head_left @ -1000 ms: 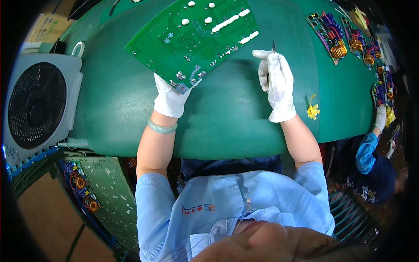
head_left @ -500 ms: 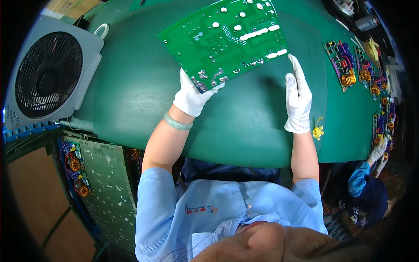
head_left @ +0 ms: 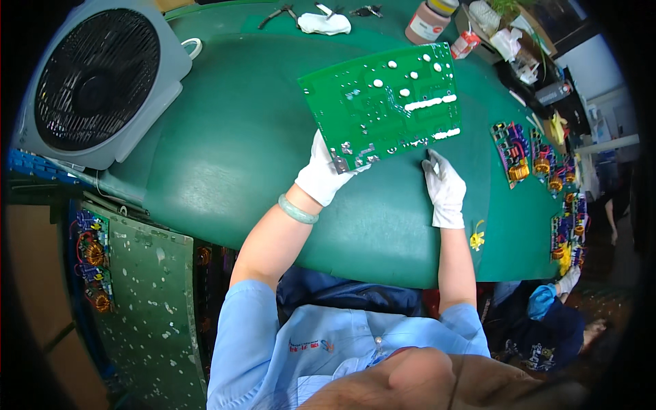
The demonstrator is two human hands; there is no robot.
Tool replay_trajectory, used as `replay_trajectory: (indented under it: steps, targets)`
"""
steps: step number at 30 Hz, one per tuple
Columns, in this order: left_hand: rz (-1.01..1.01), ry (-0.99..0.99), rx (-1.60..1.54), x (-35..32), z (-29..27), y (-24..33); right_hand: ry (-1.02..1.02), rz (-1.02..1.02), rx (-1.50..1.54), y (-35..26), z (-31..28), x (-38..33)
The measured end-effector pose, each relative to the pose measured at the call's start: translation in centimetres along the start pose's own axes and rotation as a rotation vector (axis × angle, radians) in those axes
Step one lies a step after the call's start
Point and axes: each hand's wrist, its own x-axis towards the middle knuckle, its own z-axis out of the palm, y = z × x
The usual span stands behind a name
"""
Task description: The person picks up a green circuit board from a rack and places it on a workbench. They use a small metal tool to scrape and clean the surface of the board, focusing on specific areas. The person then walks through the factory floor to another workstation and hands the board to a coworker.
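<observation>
A green circuit board (head_left: 379, 109) is held up over the green work mat, its solder side showing white blobs and strips. My left hand (head_left: 324, 174), in a white glove, grips the board by its near left corner; some of the fingers are hidden beneath it. Just short of the board's near edge is my right hand (head_left: 446, 193), also white-gloved. Its fingers are slightly bent with a gap between them, and I see nothing in them.
A grey box fan (head_left: 147, 85) stands at the left. Several assembled circuit boards (head_left: 511, 154) lie along the right. Pliers (head_left: 279, 15), a white cloth (head_left: 324, 24) and a pinkish jar (head_left: 429, 22) sit at the back. A yellow ribbon (head_left: 477, 239) lies near the front edge; a co-worker (head_left: 553, 328) is at right.
The view has shifted, bringing the tools and jar at the back into sight. My right hand has come closer to the board's near edge, its fingers more bent. My left hand keeps its grip.
</observation>
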Motion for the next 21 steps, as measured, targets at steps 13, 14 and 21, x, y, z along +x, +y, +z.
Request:
replay_trajectory:
  steps: [13,14,21]
  targets:
    - [0.320,0.312,0.047,0.8,-0.9,5.2,-0.299,0.696,1.353,-13.4,-1.8,-2.3]
    - [0.293,0.283,0.086,0.7,-2.0,6.0,-0.360,0.729,1.653,-15.1,-0.1,-3.1]
    - [0.287,0.103,-0.008,1.1,-3.7,7.8,0.675,1.077,1.385,-10.9,-3.7,-3.0]
